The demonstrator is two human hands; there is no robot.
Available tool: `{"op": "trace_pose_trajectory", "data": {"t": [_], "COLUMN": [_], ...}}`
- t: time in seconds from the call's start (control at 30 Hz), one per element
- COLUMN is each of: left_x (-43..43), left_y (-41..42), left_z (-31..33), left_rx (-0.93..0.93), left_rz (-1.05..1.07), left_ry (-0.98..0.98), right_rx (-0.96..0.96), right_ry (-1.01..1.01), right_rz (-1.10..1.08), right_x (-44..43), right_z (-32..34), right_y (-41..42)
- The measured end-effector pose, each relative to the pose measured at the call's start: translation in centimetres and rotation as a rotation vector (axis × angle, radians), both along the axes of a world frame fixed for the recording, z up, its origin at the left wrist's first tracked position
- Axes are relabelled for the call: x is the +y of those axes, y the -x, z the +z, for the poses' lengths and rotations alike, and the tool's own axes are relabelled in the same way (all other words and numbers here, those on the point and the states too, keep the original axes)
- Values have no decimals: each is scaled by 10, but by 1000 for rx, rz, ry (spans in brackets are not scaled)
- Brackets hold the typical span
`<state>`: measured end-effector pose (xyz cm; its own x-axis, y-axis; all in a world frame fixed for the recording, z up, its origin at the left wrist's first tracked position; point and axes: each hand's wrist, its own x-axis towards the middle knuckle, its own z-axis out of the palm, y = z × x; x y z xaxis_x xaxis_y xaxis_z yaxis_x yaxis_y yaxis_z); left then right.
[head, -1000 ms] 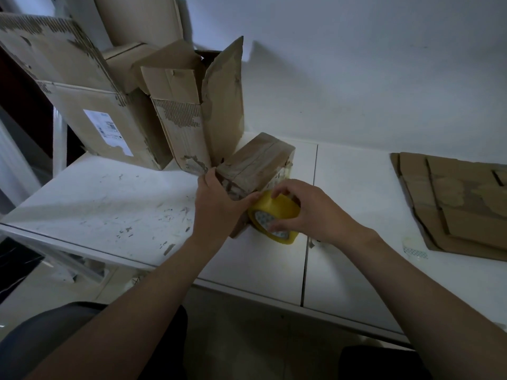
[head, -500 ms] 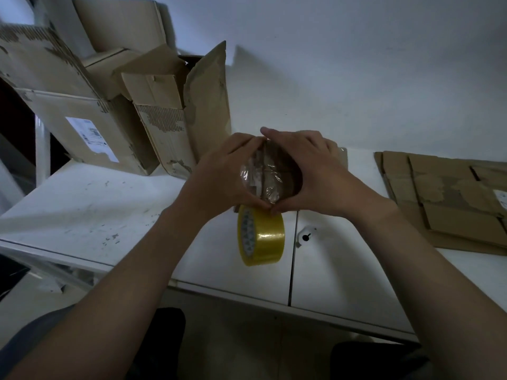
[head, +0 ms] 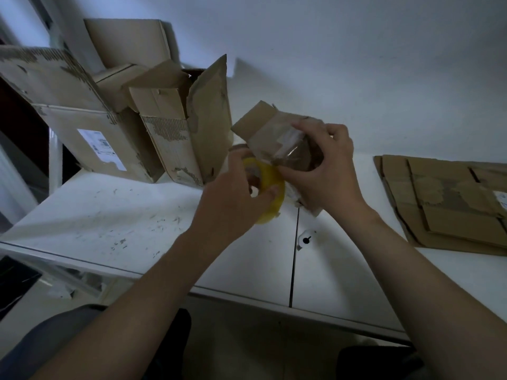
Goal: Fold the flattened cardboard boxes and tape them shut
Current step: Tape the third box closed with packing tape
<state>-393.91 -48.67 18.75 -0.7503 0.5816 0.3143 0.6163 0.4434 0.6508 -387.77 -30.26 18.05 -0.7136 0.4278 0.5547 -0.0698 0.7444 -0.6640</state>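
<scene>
We hold the small cardboard box (head: 263, 127) raised over the back of the desk (head: 109, 215). Our right hand (head: 326, 174) has its fingers curled round the box's taped end, and our left hand (head: 230, 204) grips the yellow tape roll (head: 274, 207) touching it, fingers and thumb curled over the rim. Torn open boxes (head: 175, 138) crowd the back left and the flattened boxes (head: 444, 204) lie well apart at right, near that edge, with bare desk between them down to the front edge.
</scene>
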Motion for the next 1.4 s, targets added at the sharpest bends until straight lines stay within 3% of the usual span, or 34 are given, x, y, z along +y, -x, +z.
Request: {"op": "trace_pose_trajectory", "data": {"t": [0.13, 0.2, 0.33, 0.5, 0.7, 0.9, 1.03, 1.27, 1.4], "left_x": [-9, -15, -20, -12, -6, -5, 1, 7, 4], "left_y": [-5, -5, -4, 2, 5, 21, 43, 38, 33], "left_z": [7, 8, 4, 1, -2, -3, -12, -20, -14], "left_rx": [362, 415, 306, 236, 178, 119, -71, -123, -299], "left_rz": [21, 16, 17, 31, 33, 5, 76, 64, -61], "left_ry": [-2, 75, 200, 212, 180, 281, 381, 317, 289], "right_rx": [-35, -57, -89, -106, -30, -31, -75, -85, -69], "right_ry": [264, 280, 207, 92, 178, -3, -38, 5, 6], "right_rz": [68, 118, 188, 151, 17, 33, 20, -29, -25], "right_x": [-6, -9, -11, -13, -37, -26, -23, -29, -25], "right_z": [-17, -29, -46, -52, -62, -65, -66, -63, -63], "right_y": [5, 6, 8, 14, 31, 34, 37, 38, 36]}}
